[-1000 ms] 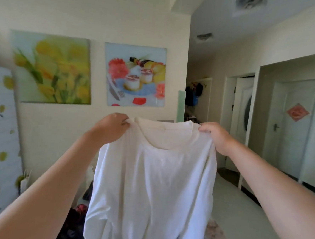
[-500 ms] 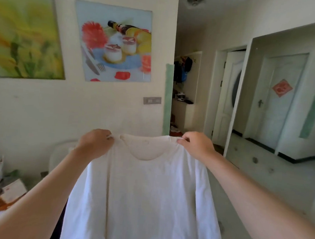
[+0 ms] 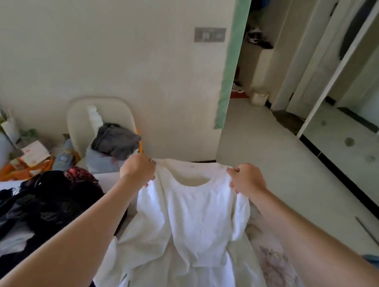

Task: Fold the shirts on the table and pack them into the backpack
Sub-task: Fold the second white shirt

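Observation:
A white shirt hangs in front of me with its neckline facing up, its lower part lying crumpled on the table. My left hand grips the shirt's left shoulder. My right hand pinches the right shoulder. A dark patterned garment lies in a heap on the left of the table. No backpack shows in this view.
A cream chair stands against the wall behind the table, with a grey garment and a white bottle on it. Boxes and clutter sit at the far left. An open doorway and tiled floor lie to the right.
Both hands have lowered the white shirt from chest height toward the table, and its hem now rests there. The view has tilted down, bringing the chair and dark garment into sight.

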Available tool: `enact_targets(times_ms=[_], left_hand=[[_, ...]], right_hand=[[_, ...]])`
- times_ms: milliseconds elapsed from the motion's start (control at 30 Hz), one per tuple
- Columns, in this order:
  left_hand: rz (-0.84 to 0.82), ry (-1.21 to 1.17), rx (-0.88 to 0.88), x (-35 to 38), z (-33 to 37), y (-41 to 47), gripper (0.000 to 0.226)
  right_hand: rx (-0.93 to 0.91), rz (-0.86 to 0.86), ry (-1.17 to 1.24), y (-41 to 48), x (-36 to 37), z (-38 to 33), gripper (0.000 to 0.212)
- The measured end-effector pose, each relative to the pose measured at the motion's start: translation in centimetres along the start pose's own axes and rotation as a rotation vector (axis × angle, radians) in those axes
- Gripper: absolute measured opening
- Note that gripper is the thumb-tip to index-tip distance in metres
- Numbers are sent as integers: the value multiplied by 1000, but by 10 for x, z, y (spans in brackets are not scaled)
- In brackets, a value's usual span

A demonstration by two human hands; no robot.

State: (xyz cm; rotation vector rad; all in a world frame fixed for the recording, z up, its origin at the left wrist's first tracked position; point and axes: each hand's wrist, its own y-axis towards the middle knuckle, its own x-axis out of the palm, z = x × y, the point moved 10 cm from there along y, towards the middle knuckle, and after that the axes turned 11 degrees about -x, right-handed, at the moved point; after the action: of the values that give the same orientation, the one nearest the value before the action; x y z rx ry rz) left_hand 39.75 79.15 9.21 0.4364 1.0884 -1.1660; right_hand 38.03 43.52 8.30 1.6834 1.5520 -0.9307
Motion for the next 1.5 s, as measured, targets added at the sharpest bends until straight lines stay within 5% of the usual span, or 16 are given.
enact_targets(times_ms=[100,200,300,467,633,700,800,967,1100,1233,1333,1400,1500], left_hand=[[-24,-235,-31,29,-9,31,25],[-106,-253,-45,66,-10,36,67],[-174,-238,-35,108,-13,26,93],[-285,16,162,191,-3,-15,69],[-515,327,420,292,-1,-69,63],[-570,485,423,322,-15,-82,75],[-518,572,390,336,-24,-83,77],[-291,477,386,320,6,-66,42],[-249,418,382,315,27,-51,31],[-217,318,374,308,48,-28,34],[-188,266,318,298,56,0,44],[-200,278,257,295,55,23,50],[-252,329,158,297,48,54,53]], right_hand=[[-46,-6,239,27,33,-2,21],[-55,-290,451,33,95,7,78],[-40,-354,275,20,125,47,77],[52,-370,-98,-29,152,134,56],[99,-367,-287,-81,176,164,70],[193,-309,-208,-87,179,179,59],[96,-194,-278,-76,162,182,23],[189,205,-152,-55,92,206,24],[317,266,-148,-28,68,214,34],[-66,72,-612,2,97,173,75],[-400,-183,-472,4,156,135,63],[-345,-385,-375,-1,192,146,57],[-159,-463,-395,-1,201,186,63]])
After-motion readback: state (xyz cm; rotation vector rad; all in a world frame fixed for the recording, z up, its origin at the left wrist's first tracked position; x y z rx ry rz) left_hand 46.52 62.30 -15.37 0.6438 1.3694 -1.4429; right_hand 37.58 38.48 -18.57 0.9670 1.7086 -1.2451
